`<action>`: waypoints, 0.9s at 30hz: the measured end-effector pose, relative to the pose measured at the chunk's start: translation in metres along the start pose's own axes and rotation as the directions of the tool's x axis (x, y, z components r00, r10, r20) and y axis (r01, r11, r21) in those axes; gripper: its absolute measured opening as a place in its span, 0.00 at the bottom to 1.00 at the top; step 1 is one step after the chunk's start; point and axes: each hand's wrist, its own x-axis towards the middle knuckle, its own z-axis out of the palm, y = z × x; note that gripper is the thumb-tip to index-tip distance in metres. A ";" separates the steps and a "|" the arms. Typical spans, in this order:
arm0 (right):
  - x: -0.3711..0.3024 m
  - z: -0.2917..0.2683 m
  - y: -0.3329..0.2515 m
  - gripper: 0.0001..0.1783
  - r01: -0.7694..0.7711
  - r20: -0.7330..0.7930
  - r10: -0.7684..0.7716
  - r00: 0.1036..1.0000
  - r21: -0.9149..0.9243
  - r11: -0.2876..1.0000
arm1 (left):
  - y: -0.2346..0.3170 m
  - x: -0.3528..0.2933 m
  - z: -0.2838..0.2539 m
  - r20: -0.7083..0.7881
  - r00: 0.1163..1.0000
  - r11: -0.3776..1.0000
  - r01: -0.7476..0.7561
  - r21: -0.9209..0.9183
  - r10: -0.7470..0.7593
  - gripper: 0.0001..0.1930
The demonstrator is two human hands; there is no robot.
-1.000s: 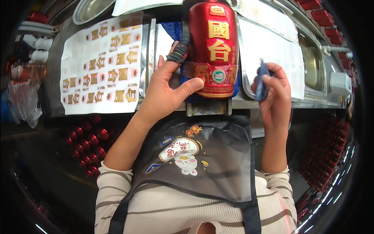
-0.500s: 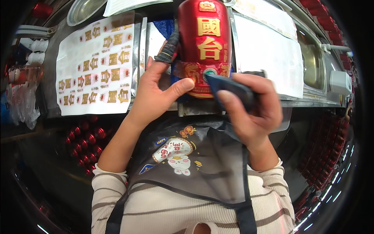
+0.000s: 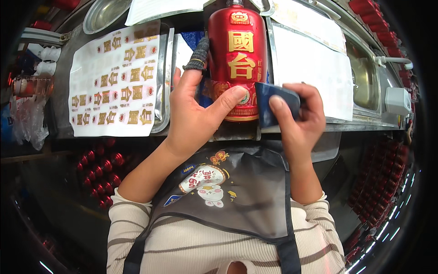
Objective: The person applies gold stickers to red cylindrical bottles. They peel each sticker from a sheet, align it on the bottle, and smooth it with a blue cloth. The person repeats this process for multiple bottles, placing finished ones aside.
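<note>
A glossy red bottle (image 3: pixel 219 45) with raised gold characters lies base toward me on the worktop. My left hand (image 3: pixel 191 109) grips its left side, the thumb pressed on a gold-patterned decal band (image 3: pixel 221 86) near the base. The thumb partly covers the decal's round green-and-white emblem. A dark knit finger cover (image 3: pixel 199 54) sits on the left index finger. My right hand (image 3: pixel 303 123) pinches a flat dark-blue scraper (image 3: pixel 266 102) between thumb and fingers. Its edge is at the bottle's lower right side; whether it touches is unclear.
To the left, a white sheet of gold character decals (image 3: pixel 91 98) lies over a metal tray (image 3: pixel 163 100). White paper (image 3: pixel 310 73) covers the right side. Metal basins (image 3: pixel 98 18) stand farther back, one beside a white tap (image 3: pixel 397 60). Several red bottles (image 3: pixel 98 173) stand lower left.
The scraper has moved from the front of the decal to the bottle's right edge. My left thumb has slid right, onto the emblem. In view, the bottle sits slightly lower.
</note>
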 end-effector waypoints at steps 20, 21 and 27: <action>0.008 0.008 -0.013 0.11 0.091 -0.045 -0.107 0.993 -0.276 0.957 | -0.022 -0.060 -0.033 0.137 0.960 0.828 -0.280 0.486 0.244 0.23; 0.005 0.004 -0.016 0.11 0.051 -0.081 -0.071 0.994 -0.228 0.972 | -0.023 -0.053 -0.033 0.123 0.955 0.840 -0.296 0.456 0.270 0.30; 0.004 -0.008 0.004 0.16 -0.045 -0.101 0.035 0.994 -0.098 0.994 | -0.031 -0.004 -0.017 0.306 0.930 0.834 -0.328 0.444 0.202 0.50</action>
